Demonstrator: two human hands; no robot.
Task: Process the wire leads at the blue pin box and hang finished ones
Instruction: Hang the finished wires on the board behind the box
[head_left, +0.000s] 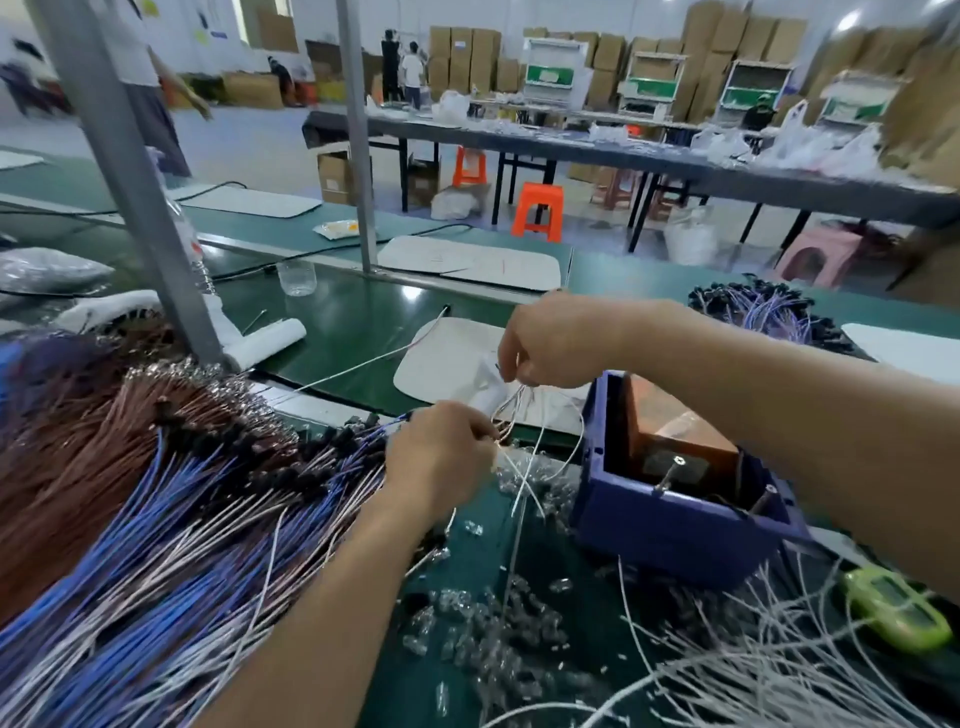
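Left hand (441, 457) and right hand (545, 348) pinch thin white wire leads (522, 415) beside the blue plastic pin box (670, 525), a loose heap (753, 670) before it seemingly unprocessed.

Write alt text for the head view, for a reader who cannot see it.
The left hand and the right hand each pinch thin white wires over a green bench, beside an open blue box. A thick pile of blue and brown wires lies to the left, with loose white wires and small clear pieces scattered in front.
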